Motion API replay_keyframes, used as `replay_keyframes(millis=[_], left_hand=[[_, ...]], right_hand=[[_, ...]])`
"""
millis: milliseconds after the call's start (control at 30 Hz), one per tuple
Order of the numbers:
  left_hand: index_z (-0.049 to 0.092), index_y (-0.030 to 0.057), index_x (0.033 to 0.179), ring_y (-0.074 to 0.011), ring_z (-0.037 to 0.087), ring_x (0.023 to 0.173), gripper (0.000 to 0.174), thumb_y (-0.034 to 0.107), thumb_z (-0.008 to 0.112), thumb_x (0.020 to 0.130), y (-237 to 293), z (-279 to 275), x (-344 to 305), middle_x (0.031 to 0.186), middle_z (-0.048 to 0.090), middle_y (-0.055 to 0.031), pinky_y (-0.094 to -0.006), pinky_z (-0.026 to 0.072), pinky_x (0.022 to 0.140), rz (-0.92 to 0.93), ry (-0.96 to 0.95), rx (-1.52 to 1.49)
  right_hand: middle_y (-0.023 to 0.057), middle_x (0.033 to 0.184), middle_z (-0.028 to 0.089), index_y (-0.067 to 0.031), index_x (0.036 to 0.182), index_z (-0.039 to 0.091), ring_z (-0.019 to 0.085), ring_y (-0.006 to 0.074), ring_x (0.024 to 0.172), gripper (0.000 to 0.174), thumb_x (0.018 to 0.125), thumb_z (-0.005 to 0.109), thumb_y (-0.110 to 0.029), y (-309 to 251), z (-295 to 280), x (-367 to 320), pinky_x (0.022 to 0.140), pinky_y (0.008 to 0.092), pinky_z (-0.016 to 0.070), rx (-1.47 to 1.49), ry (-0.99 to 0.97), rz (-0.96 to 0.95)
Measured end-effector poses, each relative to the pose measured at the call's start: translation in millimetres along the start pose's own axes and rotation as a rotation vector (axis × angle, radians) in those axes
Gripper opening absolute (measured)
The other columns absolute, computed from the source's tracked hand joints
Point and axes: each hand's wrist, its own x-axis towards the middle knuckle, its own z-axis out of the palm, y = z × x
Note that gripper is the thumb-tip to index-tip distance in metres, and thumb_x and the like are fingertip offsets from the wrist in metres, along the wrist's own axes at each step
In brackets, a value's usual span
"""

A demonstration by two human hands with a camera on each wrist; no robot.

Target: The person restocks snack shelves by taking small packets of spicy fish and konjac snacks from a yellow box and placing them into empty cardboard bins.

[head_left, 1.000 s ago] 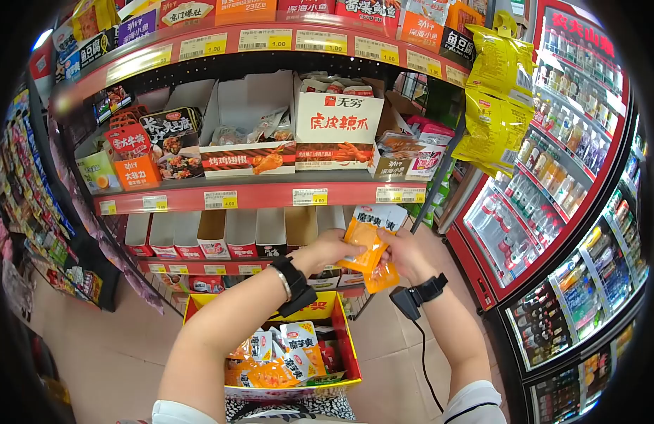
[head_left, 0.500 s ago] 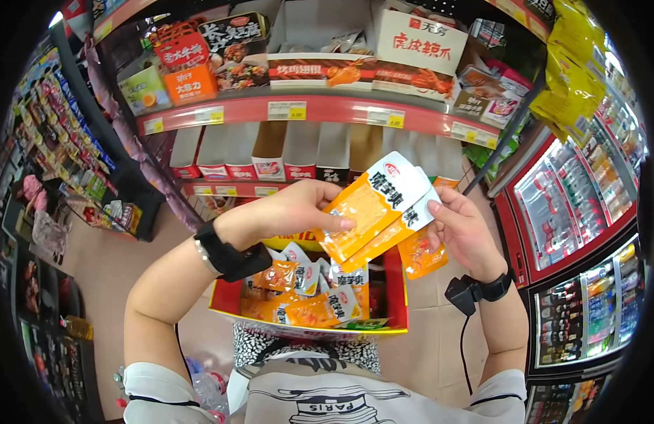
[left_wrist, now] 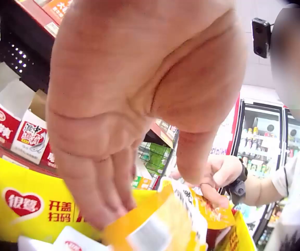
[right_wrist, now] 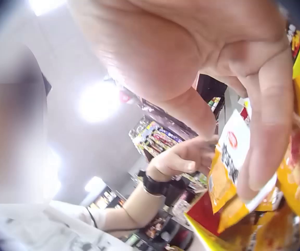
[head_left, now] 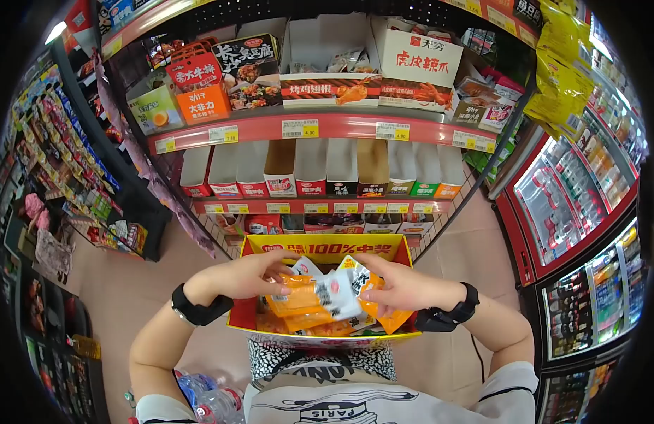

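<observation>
Over a yellow-and-red carton [head_left: 348, 249] held close to the body, both hands hover among snack packets. My left hand [head_left: 252, 274] has its fingers spread, the thumb over the edge of an orange-and-white packet [head_left: 309, 298], which is blurred. In the left wrist view the thumb and fingers stand apart above that packet [left_wrist: 155, 225]. My right hand [head_left: 411, 286] reaches in from the other side, fingers pointing down, beside another orange packet [head_left: 392, 319]. Its fingers [right_wrist: 270, 130] hang loosely in front of a white-topped packet [right_wrist: 233, 141]. More packets lie below, partly hidden.
Ahead stands a shelf [head_left: 327, 127] with snack boxes, and a row of open cartons [head_left: 313, 166] on its lower tier. A drinks fridge [head_left: 553, 191] is at the right, a snack rack [head_left: 72, 155] at the left. Bottles [head_left: 217, 403] stand on the floor.
Both hands have come down from in front of the shelf to the carton, bringing the packets they gripped. Those packets are now in the carton's opening, and the fingers have loosened. The head view has tilted down.
</observation>
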Motion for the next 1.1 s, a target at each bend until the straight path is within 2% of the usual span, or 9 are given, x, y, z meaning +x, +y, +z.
replay_keyframes(millis=[100,133,167,300,433,567,600,833,1100], left_hand=[[0.040,0.0043,0.133,-0.0251,0.055,0.108,0.058,0.025,0.065,0.085,-1.7,-1.0,-16.2,0.116,0.058,-0.0190,-0.0337,0.0441,0.089,0.042,0.093,0.160],[0.043,0.0050,0.132,-0.0285,0.054,0.111,0.057,0.028,0.065,0.085,-1.3,-1.3,-22.2,0.118,0.056,-0.0202,-0.0355,0.0433,0.091,0.047,0.102,0.171],[0.043,0.0050,0.132,-0.0285,0.054,0.111,0.057,0.028,0.065,0.085,-1.0,-1.5,-29.2,0.118,0.056,-0.0202,-0.0355,0.0433,0.091,0.045,0.099,0.167],[0.057,0.0035,0.117,-0.0319,0.057,0.102,0.049,0.035,0.069,0.080,-0.8,7.4,-60.2,0.108,0.061,-0.0172,-0.0356,0.0445,0.088,-0.086,-0.027,0.283],[0.064,0.0095,0.107,-0.0267,0.060,0.097,0.043,0.037,0.072,0.075,-20.4,29.1,-79.2,0.102,0.064,-0.0111,-0.0450,0.0350,0.098,0.090,-0.026,0.482],[0.069,0.0148,0.093,-0.0189,0.062,0.090,0.032,0.035,0.075,0.070,-27.9,55.2,-86.0,0.088,0.067,-0.0022,-0.0507,0.0240,0.105,0.124,0.112,0.664],[0.071,0.0172,0.086,-0.0181,0.062,0.084,0.023,0.030,0.076,0.068,-29.7,61.6,-87.3,0.078,0.066,-0.0001,-0.0478,0.0280,0.103,0.162,0.213,0.648],[0.070,0.0197,0.081,-0.0167,0.060,0.075,0.013,0.022,0.074,0.069,-43.2,77.4,-99.1,0.072,0.063,0.0019,-0.0464,0.0314,0.100,0.234,0.322,0.627],[0.071,0.0199,0.089,-0.0161,0.058,0.075,0.014,0.023,0.068,0.075,-39.8,79.7,-125.6,0.071,0.060,0.0009,-0.0438,0.0358,0.096,0.250,0.221,0.662]], right_hand=[[0.0151,0.124,0.051,0.0001,0.139,0.027,0.063,0.0143,0.074,0.060,0.089,0.058,-0.015,18.5,-6.1,4.1,0.063,0.0265,0.0508,-0.314,0.184,-0.259],[0.0203,0.120,0.053,0.0030,0.134,0.034,0.061,0.0227,0.096,0.060,0.086,0.061,-0.018,8.1,-11.7,-2.7,0.078,0.0305,0.0503,-0.242,0.179,-0.240],[0.0182,0.123,0.051,0.0024,0.132,0.036,0.057,0.0206,0.104,0.057,0.085,0.062,-0.017,-6.1,-17.1,-13.6,0.079,0.0305,0.0499,-0.150,0.147,-0.064],[0.0153,0.125,0.050,-0.0010,0.131,0.039,0.052,0.0216,0.111,0.053,0.085,0.063,-0.014,24.5,-25.1,-29.4,0.080,0.0339,0.0498,-0.124,0.465,-0.362],[0.0158,0.132,0.046,-0.0030,0.135,0.035,0.048,0.0259,0.118,0.058,0.085,0.063,-0.015,65.1,-14.2,-33.9,0.092,0.0352,0.0444,-0.077,0.673,-0.172],[0.0144,0.133,0.044,-0.0007,0.140,0.024,0.043,0.0235,0.123,0.066,0.086,0.061,-0.009,101.8,15.8,-21.3,0.099,0.0369,0.0384,0.357,0.524,-0.187],[0.0143,0.134,0.042,0.0007,0.142,0.020,0.041,0.0206,0.124,0.066,0.087,0.057,-0.004,88.9,23.0,-24.5,0.103,0.0343,0.0343,0.265,0.526,-0.162],[0.0135,0.136,0.040,0.0005,0.142,0.020,0.036,0.0205,0.128,0.067,0.080,0.044,0.005,107.0,37.5,-22.7,0.106,0.0307,0.0276,0.279,0.603,-0.222],[0.0118,0.136,0.040,-0.0002,0.143,0.020,0.038,0.0201,0.127,0.069,0.077,0.037,0.008,85.3,54.8,-19.3,0.105,0.0294,0.0285,0.411,0.542,-0.198]])
